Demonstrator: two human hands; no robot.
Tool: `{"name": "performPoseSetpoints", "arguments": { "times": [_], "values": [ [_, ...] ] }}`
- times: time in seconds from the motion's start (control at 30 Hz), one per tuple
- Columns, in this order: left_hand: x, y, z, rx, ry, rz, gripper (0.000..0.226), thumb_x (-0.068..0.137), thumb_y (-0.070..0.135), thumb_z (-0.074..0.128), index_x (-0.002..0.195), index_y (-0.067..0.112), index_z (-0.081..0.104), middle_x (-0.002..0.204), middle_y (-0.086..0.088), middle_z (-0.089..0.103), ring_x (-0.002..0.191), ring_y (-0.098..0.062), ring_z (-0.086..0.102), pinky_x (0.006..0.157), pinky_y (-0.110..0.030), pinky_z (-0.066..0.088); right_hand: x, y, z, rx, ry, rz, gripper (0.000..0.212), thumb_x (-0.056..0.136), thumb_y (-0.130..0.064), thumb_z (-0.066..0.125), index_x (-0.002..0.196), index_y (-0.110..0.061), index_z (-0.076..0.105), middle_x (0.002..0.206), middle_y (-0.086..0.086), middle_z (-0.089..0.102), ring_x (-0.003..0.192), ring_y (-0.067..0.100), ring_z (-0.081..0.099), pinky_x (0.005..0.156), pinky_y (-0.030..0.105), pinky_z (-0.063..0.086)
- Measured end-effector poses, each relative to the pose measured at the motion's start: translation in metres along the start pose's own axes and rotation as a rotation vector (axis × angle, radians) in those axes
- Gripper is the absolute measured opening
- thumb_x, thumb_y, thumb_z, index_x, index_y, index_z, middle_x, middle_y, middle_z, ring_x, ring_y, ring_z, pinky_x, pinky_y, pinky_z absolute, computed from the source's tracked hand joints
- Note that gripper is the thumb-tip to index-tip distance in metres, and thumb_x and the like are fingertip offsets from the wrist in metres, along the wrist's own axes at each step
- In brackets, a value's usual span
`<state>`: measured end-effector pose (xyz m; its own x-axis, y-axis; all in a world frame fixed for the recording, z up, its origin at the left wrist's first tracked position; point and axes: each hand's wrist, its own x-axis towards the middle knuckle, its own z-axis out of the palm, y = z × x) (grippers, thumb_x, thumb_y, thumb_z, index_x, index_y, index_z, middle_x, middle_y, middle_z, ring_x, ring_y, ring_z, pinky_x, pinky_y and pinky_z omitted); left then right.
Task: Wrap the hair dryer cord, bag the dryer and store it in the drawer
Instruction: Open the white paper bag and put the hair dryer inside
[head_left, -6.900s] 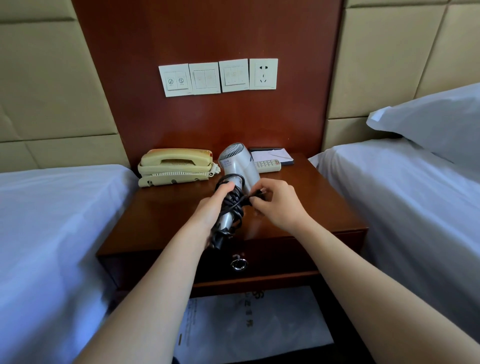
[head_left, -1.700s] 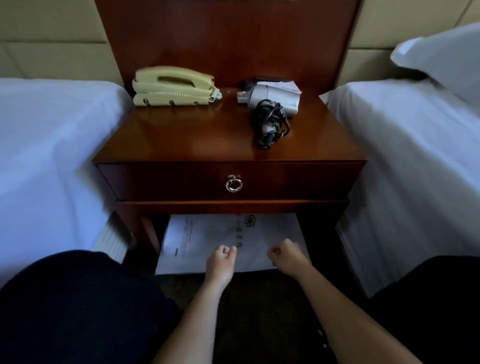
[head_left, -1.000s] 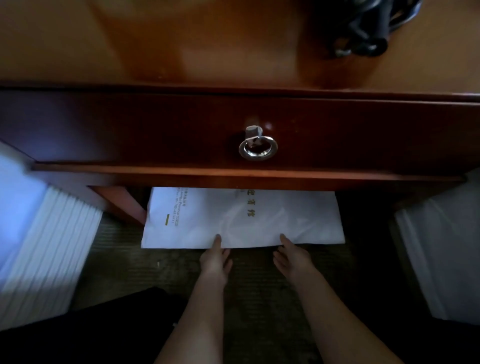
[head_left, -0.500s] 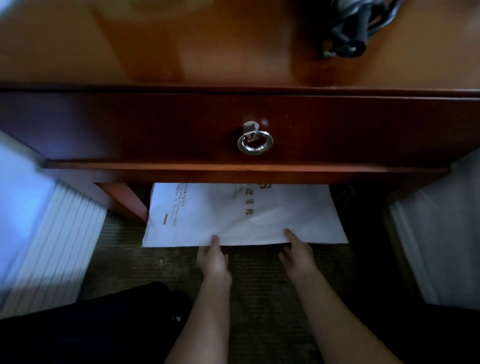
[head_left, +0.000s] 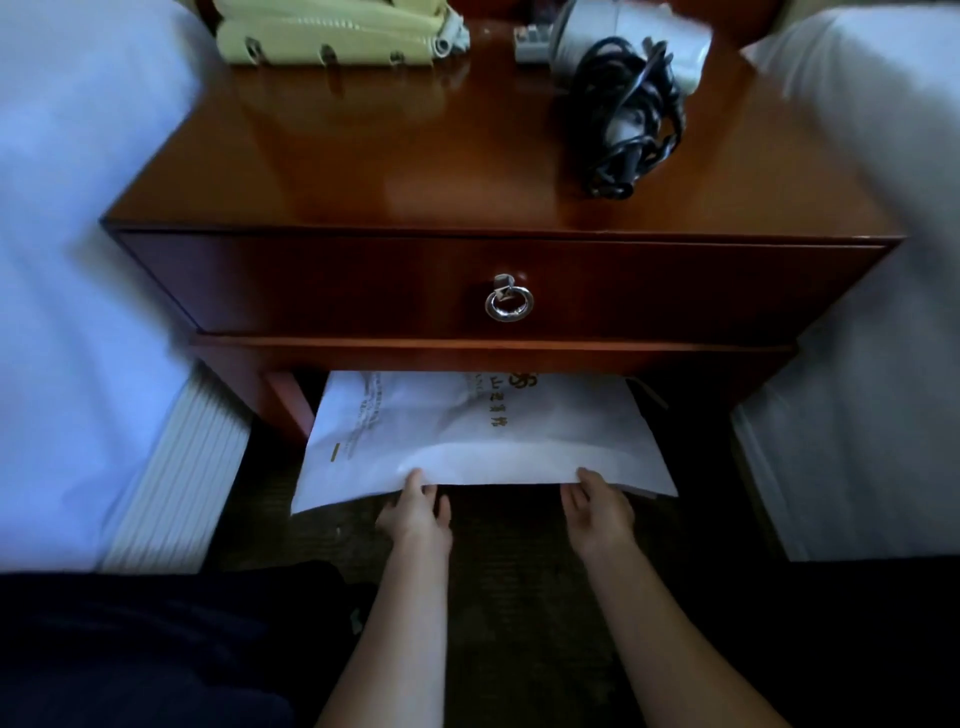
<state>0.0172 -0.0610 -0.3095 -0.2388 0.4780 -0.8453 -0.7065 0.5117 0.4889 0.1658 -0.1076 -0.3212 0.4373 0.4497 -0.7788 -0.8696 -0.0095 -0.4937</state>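
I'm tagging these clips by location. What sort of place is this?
Most likely a hotel twin room: a wooden nightstand stands with a white bed on its left and another bed on its right, a corded phone and a hair dryer sit on top, and a printed white bag lies partly underneath.

A pale yellow telephone (head_left: 322, 36) is set at the back left of a polished wooden nightstand (head_left: 363, 156). The nightstand is flanked by a left bed (head_left: 78, 260) and a right bed (head_left: 872, 260), both covered in white sheets. Dark carpet (head_left: 509, 571) is seen below.
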Motion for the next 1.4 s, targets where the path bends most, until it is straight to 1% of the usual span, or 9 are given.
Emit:
{"name": "performPoseSetpoints", "arguments": {
  "times": [0.17,0.53,0.63,0.8,0.87,1.03,1.2,1.3,1.4],
  "values": [
    [-0.003,0.022,0.0,0.034,-0.085,0.026,0.046,0.089,0.027,0.062,0.13,0.009,0.05,0.131,-0.009,0.054,0.123,-0.021,0.05,0.103,-0.041,0.044,0.004,-0.011,0.0,0.019,-0.108,0.081,0.054,0.085,0.004,0.058,0.135,-0.008,0.042,0.133,0.017,0.05,0.111,0.024,0.052,0.091,0.032,0.044],
    [0.005,0.013,-0.002,-0.059,-0.053,0.022,0.046,0.089,0.008,0.06,0.133,0.006,0.046,0.128,-0.017,0.054,0.12,-0.031,0.054,0.095,-0.041,0.048,0.025,0.001,-0.023,-0.095,0.089,0.216,0.086,0.067,-0.021,0.079,0.141,-0.017,0.035,0.143,0.015,0.038,0.129,0.033,0.041,0.098,0.044,0.047],
    [0.011,0.02,-0.004,-0.057,-0.022,0.047,0.043,0.09,0.013,0.06,0.131,0.008,0.047,0.127,-0.016,0.055,0.12,-0.031,0.053,0.091,-0.04,0.049,0.027,0.002,-0.022,0.047,0.017,0.213,0.07,0.069,-0.018,0.076,0.132,-0.013,0.045,0.128,0.014,0.053,0.118,0.028,0.051,0.094,0.036,0.049],
    [0.006,0.032,-0.002,0.03,0.015,0.166,0.015,0.092,0.014,0.058,0.103,0.005,0.057,0.093,-0.009,0.059,0.078,-0.018,0.061,0.08,-0.033,0.053,0.025,-0.011,-0.001,-0.116,-0.075,0.112,0.016,0.086,-0.026,0.064,0.095,-0.014,0.058,0.073,-0.001,0.052,0.051,0.007,0.04,0.037,0.017,0.037],
    [-0.005,0.039,0.003,0.055,0.022,0.225,0.01,0.093,0.013,0.057,0.085,0.008,0.054,0.082,-0.007,0.056,0.057,-0.011,0.054,0.072,-0.029,0.056,0.016,-0.018,0.011,-0.183,-0.085,0.032,0.015,0.089,-0.025,0.06,0.098,-0.014,0.056,0.07,-0.001,0.05,0.054,0.008,0.041,0.04,0.018,0.038],
    [-0.045,0.062,0.004,0.096,-0.039,0.446,0.012,0.092,0.008,0.058,0.103,0.004,0.057,0.078,-0.005,0.055,0.053,-0.013,0.052,0.043,-0.012,0.049,-0.041,-0.042,0.034,-0.171,-0.167,-0.218,0.018,0.094,-0.018,0.052,0.109,-0.009,0.051,0.09,0.003,0.058,0.078,0.013,0.058,0.08,0.029,0.046],
    [-0.102,0.099,-0.011,0.232,-0.109,0.637,0.009,0.093,0.013,0.056,0.09,0.005,0.058,0.068,-0.004,0.056,0.051,-0.013,0.048,0.054,-0.024,0.046,-0.118,-0.071,0.039,-0.289,-0.273,-0.413,0.015,0.094,-0.018,0.051,0.092,-0.004,0.056,0.093,0.012,0.064,0.09,0.022,0.063,0.088,0.033,0.049],
    [-0.135,0.127,-0.021,0.316,-0.147,0.761,0.024,0.094,0.016,0.052,0.072,0.005,0.055,0.057,-0.008,0.05,0.047,-0.017,0.044,0.055,-0.029,0.039,-0.155,-0.092,0.049,-0.403,-0.342,-0.529,0.031,0.092,-0.021,0.055,0.099,0.01,0.056,0.081,0.011,0.063,0.075,0.018,0.061,0.071,0.022,0.053],
    [-0.165,0.159,-0.022,0.334,-0.214,0.813,0.03,0.093,0.018,0.052,0.065,0.007,0.05,0.04,-0.002,0.047,0.044,-0.018,0.043,0.062,-0.032,0.04,-0.194,-0.112,0.061,-0.419,-0.414,-0.622,0.055,0.089,-0.026,0.06,0.104,0.026,0.047,0.085,0.015,0.052,0.082,0.025,0.058,0.084,0.032,0.051]
  ]
}}
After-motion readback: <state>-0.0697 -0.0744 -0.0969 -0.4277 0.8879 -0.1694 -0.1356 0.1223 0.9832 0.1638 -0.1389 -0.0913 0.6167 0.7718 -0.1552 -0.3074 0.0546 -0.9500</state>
